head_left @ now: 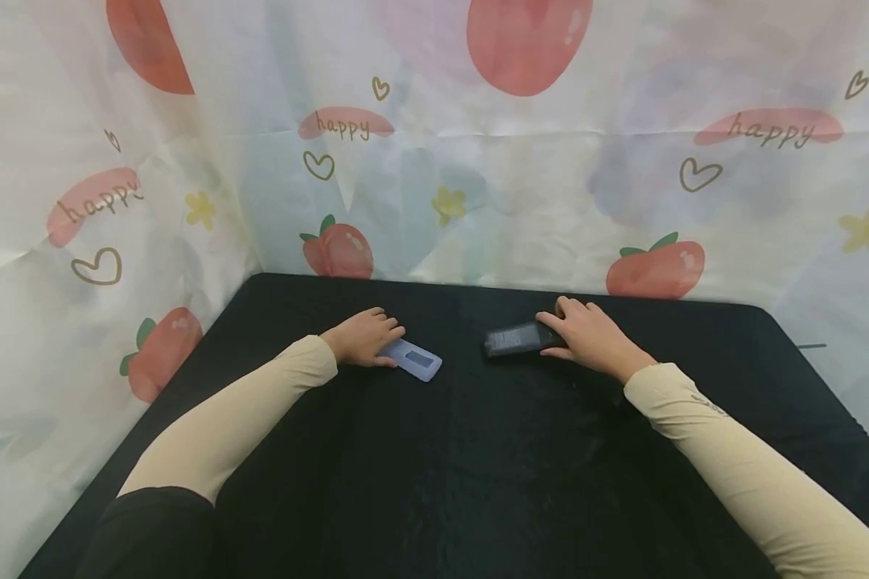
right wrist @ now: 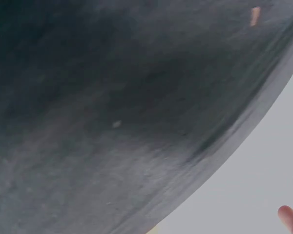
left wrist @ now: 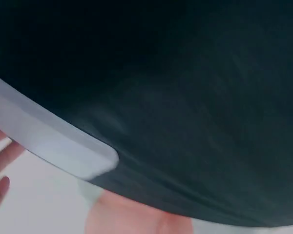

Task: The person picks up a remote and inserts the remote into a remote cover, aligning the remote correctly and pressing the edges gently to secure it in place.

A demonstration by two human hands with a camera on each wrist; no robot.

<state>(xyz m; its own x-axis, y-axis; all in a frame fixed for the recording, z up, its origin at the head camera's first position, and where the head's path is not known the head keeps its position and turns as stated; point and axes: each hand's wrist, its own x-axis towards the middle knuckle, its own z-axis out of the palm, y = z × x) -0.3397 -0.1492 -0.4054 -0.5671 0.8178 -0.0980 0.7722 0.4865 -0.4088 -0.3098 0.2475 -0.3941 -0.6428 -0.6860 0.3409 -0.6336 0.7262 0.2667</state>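
Observation:
In the head view my left hand (head_left: pixel 365 336) holds a light blue, flat oblong thing (head_left: pixel 422 363) with a dark rectangular panel, its thumb and fingers at the near end. That pale thing (left wrist: pixel 53 134) crosses the lower left of the left wrist view, with fingers (left wrist: pixel 7 158) along its edge. To the right, my right hand (head_left: pixel 590 334) grips one end of a black oblong thing (head_left: pixel 512 339) with rows of lighter marks, blurred. Only fingertips (right wrist: pixel 289 218) of the right hand show in the right wrist view; the black thing is almost wholly out of that view.
A black cloth-covered table (head_left: pixel 434 458) spreads under both hands. White curtains (head_left: pixel 434 177) printed with fruit, hearts and "happy" hang behind it and along its left side. Small pale specks (right wrist: pixel 117 124) lie on the dark cloth.

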